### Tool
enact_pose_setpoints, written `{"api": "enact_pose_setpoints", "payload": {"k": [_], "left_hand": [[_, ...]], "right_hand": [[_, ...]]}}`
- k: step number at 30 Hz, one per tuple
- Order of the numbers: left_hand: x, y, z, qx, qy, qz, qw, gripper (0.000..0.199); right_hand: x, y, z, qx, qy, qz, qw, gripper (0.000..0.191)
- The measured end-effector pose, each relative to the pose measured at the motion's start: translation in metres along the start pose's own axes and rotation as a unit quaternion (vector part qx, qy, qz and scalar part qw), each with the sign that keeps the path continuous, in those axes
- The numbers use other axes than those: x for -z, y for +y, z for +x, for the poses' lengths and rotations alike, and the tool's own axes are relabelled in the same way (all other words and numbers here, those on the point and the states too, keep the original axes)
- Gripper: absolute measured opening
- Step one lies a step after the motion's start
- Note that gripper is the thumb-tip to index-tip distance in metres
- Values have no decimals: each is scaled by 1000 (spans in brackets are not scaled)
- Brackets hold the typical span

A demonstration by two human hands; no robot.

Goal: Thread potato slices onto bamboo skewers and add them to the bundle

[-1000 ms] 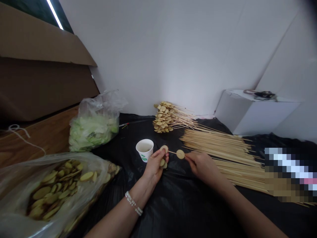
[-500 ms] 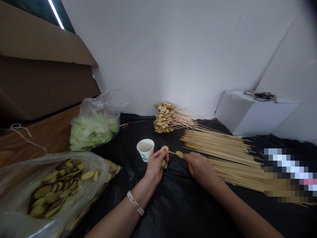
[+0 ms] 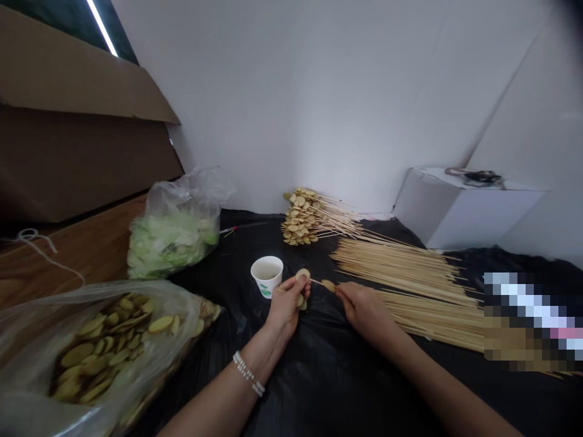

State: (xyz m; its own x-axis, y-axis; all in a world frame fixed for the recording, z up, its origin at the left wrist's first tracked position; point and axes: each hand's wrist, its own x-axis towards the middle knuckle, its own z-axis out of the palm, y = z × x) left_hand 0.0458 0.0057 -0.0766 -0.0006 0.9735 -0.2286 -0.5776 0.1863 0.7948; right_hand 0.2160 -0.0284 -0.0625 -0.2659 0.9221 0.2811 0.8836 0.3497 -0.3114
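Observation:
My left hand (image 3: pixel 284 306), with a beaded bracelet at the wrist, pinches a pale round potato slice (image 3: pixel 302 276). More slices are tucked beneath its fingers. From the right, my right hand (image 3: pixel 365 308) is closed on a thin wooden skewer (image 3: pixel 316 281). One threaded potato slice (image 3: pixel 328 285) sits on it close to my right fingertips. The skewer's far end meets the slice in my left hand; whether it has pierced through, I cannot tell. Just left of my left hand stands a white paper cup (image 3: pixel 266 276) with a green print.
An open plastic bag of potato slices (image 3: pixel 98 358) lies at the left, behind it a bag of pale green vegetable pieces (image 3: pixel 173 243). Threaded skewers (image 3: pixel 300 218) are stacked against the wall. Bare skewers (image 3: pixel 401 267) spread rightward on black sheeting, near a white box (image 3: pixel 455 212).
The threaded slice has turned on its skewer and, with my right hand, shifted slightly left. My left hand keeps its grip in nearly the same place.

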Motion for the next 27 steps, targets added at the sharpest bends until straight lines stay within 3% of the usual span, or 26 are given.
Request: {"api": "enact_pose_setpoints", "payload": {"k": [7,13,27], "left_hand": [[0,1,-1,1,-22,7,1000,31],[0,-1,-2,25,-18,4,1000,28],[-4,0,-4,22,-9,-16,1000,28]], "right_hand": [[4,-1,2,0,-34,83,996,26],[1,6,5,18,0,72,997,24],[9,6,4,23,-49,44,998,26]]}}
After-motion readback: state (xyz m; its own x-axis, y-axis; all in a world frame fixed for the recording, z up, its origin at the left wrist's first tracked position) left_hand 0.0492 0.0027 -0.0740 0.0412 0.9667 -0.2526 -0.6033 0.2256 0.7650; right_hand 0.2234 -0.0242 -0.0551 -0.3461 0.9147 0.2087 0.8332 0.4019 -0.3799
